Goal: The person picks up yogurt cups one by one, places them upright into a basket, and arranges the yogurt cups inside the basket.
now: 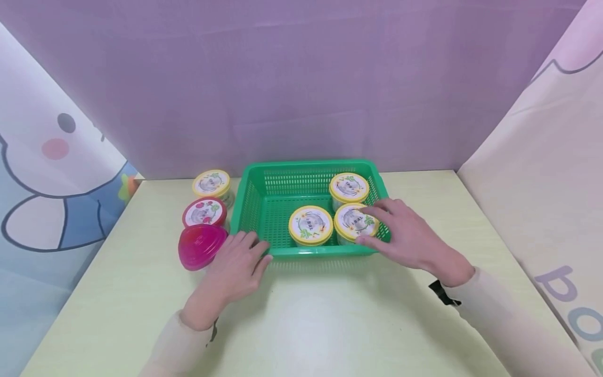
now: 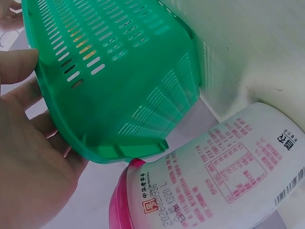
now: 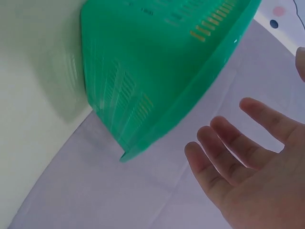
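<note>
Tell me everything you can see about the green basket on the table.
The green basket looks like plastic: rectangular with rounded corners, a smooth solid rim, slotted walls that flare outward and a perforated floor. It is open-topped and sits upright on the pale table. Three yellow-lidded tubs stand inside, toward its right side. The left hand holds its near-left corner; the right hand is above its right end.
</note>
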